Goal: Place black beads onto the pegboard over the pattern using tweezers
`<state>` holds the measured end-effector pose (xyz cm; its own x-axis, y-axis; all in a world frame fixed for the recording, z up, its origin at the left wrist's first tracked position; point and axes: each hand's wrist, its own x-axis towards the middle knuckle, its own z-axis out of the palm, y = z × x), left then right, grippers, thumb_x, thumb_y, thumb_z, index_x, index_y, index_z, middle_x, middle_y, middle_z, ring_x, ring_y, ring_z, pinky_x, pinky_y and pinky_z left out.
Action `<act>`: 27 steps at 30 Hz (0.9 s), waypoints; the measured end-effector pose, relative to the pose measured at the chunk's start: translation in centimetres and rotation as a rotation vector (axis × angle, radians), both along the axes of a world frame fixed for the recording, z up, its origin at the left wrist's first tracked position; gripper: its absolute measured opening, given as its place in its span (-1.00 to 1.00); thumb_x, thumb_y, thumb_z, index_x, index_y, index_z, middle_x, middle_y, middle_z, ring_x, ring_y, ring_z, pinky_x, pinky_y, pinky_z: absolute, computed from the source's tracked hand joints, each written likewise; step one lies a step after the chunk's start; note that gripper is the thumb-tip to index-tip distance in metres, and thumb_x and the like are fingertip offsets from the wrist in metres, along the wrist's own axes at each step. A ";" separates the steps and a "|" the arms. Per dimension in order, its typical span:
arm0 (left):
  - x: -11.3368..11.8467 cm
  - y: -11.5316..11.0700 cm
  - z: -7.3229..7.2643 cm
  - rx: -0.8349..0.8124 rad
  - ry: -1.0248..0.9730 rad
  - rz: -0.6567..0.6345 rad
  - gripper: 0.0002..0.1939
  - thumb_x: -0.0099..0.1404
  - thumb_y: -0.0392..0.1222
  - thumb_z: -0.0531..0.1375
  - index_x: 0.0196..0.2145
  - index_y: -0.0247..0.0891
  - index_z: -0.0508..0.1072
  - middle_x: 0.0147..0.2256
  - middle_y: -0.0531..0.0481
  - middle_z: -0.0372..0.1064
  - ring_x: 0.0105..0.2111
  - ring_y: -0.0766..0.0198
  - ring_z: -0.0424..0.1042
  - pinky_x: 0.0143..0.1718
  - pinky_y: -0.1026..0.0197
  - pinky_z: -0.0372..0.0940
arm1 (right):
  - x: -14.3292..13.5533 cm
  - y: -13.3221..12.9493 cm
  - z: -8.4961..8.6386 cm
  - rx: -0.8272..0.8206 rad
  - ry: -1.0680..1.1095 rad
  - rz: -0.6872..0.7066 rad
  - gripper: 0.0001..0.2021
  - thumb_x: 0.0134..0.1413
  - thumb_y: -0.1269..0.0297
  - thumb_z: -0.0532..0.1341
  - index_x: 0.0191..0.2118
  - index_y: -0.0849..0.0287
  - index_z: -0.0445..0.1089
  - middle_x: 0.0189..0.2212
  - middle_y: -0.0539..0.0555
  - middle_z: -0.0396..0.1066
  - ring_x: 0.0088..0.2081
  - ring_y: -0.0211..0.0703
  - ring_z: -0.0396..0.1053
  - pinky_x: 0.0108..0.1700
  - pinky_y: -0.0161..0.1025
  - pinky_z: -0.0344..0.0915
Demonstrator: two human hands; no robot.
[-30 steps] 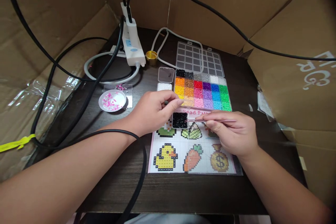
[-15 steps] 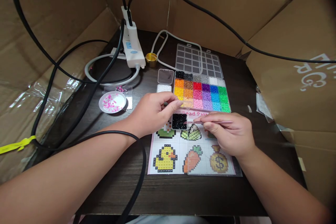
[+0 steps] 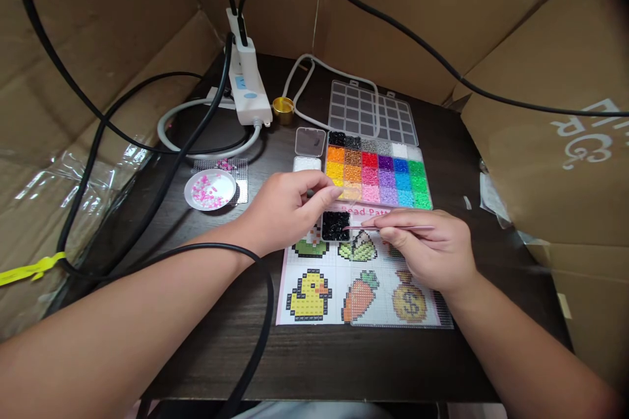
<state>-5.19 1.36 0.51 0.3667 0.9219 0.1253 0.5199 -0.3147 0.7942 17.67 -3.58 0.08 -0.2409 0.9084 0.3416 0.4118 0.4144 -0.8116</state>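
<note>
My right hand (image 3: 432,245) is closed around pink tweezers (image 3: 403,228). Their tips reach the right side of a small clear bead box (image 3: 336,226) full of black beads; whether a bead sits between the tips is too small to tell. At the far left of that box, my left hand (image 3: 299,209) has thumb and forefinger pinched together, apparently on its clear lid. Under the box lies a bead pattern sheet (image 3: 339,275) with a duck, a carrot and a money bag. A clear pegboard (image 3: 445,314) covers the sheet's right part.
Beyond my hands is a sectioned bead case (image 3: 393,173) with its lid (image 3: 371,111) folded back. A box of white beads (image 3: 307,164) stands beside it. At left are a white dish (image 3: 211,190) with pink beads, a power strip (image 3: 249,85) and a black cable (image 3: 265,327) crossing my left forearm.
Both hands hold nearly the same place. The tweezer tips have shifted very slightly at the black beads, and the whole view has moved a little.
</note>
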 end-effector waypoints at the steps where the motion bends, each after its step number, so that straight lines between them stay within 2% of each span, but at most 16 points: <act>1: 0.0 0.0 0.0 0.002 0.001 0.000 -0.69 0.33 0.00 0.11 -0.40 -0.25 0.50 -0.55 0.11 0.36 -0.55 0.41 0.24 -0.49 0.31 0.09 | 0.0 0.0 0.0 0.002 -0.001 0.002 -0.84 0.05 0.47 0.30 -0.28 0.08 0.58 -0.37 0.02 0.61 -0.43 -0.22 0.55 -0.35 -0.28 0.52; 16: 0.1 0.0 0.0 0.004 -0.018 0.006 -0.67 0.33 0.02 0.11 -0.38 -0.28 0.51 -0.54 0.08 0.39 -0.55 0.39 0.27 -0.49 0.31 0.12 | -0.3 0.0 0.4 0.004 -0.008 0.019 -0.85 0.06 0.44 0.29 -0.29 0.05 0.59 -0.35 0.04 0.62 -0.39 -0.17 0.56 -0.34 -0.25 0.53; 27: 0.0 -0.1 -0.1 0.008 -0.002 -0.001 -0.67 0.33 0.02 0.11 -0.38 -0.27 0.51 -0.52 0.08 0.41 -0.53 0.39 0.29 -0.47 0.30 0.12 | 0.1 -0.1 -0.2 0.003 0.012 -0.019 -0.84 0.04 0.46 0.31 -0.29 0.06 0.58 -0.37 0.02 0.61 -0.43 -0.19 0.55 -0.37 -0.25 0.53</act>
